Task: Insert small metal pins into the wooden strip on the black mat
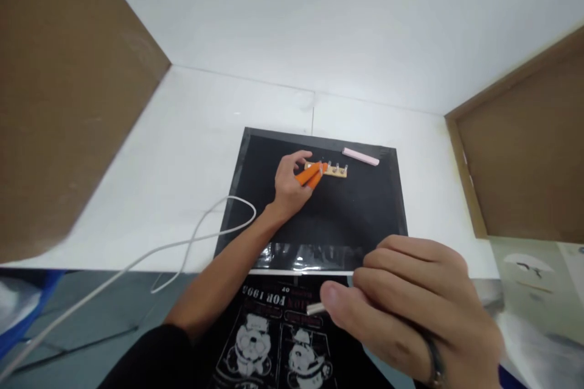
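I record a small pale wooden strip (335, 171) carrying a row of short metal pins. It lies flat on the far half of a black rectangular mat (337, 219), with its long side running left to right. My left hand (288, 187) is closed around a tool with two orange handles (309, 177). The handles point toward the strip's left end and meet it there, though the working tip is too small for me to tell how it sits on the pins. The thumb of that hand lies above the handles, near the same end of the strip. Just beyond the strip, toward the mat's far right corner, lies a flat pink bar (361, 157), apart from the strip and touched by neither hand. My right hand (410, 301) hangs close to the camera over the near edge of the table, well apart from the strip. Its thumb and forefinger pinch a small whitish stub (314, 309); only one end shows, and I cannot tell what it is. A dark ring (434, 357) sits on one finger of that hand. The mat rests on a white table (182, 146), its glossy near edge right at the table's edge. A white cable (205, 237) loops across the table left of the mat and drops off the near side. A brown board panel (59, 91) stands at the table's left, a second brown panel (529, 158) at its right, and a white wall (319, 12) closes the back. Under the arms shows a black shirt with white printed figures (274, 334).
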`<state>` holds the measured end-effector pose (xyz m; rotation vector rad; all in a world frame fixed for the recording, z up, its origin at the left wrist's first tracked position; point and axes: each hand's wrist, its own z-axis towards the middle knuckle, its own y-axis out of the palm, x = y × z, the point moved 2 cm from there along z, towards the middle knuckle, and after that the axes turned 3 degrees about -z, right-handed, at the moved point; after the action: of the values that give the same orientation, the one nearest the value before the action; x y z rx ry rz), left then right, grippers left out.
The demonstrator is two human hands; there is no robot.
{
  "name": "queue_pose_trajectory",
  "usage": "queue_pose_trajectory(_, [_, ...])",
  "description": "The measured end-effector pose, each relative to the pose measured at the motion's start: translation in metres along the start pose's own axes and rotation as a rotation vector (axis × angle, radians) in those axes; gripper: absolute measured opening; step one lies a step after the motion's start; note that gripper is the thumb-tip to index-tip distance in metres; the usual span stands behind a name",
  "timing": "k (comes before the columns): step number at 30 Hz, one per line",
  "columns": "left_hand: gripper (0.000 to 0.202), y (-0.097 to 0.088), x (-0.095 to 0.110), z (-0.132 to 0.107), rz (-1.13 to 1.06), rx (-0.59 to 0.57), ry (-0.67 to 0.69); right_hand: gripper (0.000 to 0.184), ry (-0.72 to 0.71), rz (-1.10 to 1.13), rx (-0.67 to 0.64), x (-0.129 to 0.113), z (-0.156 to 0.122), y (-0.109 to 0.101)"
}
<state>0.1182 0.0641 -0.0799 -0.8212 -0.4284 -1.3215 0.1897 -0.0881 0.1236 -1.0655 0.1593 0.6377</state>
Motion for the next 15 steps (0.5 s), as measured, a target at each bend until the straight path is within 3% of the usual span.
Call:
queue_pose_trajectory(3, [0.027, -0.004, 0.019, 0.022, -0.072, -0.013, 0.027, 0.017, -0.021, 0.004, 0.070, 0.043, 0.015, -0.007])
queue_pose_trajectory(5, [0.028, -0.007, 0.033, 0.049, -0.161, -0.056, -0.013, 0.017, -0.014, -0.061, 0.258, 0.078, 0.027, -0.016])
queue_pose_trajectory(7, [0.027, -0.011, 0.046, 0.082, -0.239, -0.133, -0.046, 0.019, -0.059, -0.270, 0.594, 0.107, 0.041, -0.028])
queue_pose_trajectory(9, [0.020, -0.018, 0.060, 0.113, -0.275, -0.221, 0.018, 0.014, 0.021, -0.302, 0.603, 0.126, 0.056, -0.035])
queue_pose_trajectory(11, [0.017, -0.028, 0.072, 0.138, -0.245, -0.238, 0.100, 0.012, 0.075, -0.210, 0.428, 0.131, 0.066, -0.037])
queue_pose_trajectory(13, [0.009, -0.037, 0.080, 0.153, -0.202, -0.265, 0.200, 0.014, 0.016, -0.043, 0.217, 0.128, 0.070, -0.034])
queue_pose_trajectory(14, [0.005, -0.041, 0.083, 0.158, -0.181, -0.281, 0.249, 0.017, -0.034, 0.032, 0.199, 0.125, 0.069, -0.032])
queue_pose_trajectory(15, [0.004, -0.044, 0.085, 0.161, -0.161, -0.291, 0.285, 0.020, -0.065, 0.072, 0.270, 0.123, 0.068, -0.031])
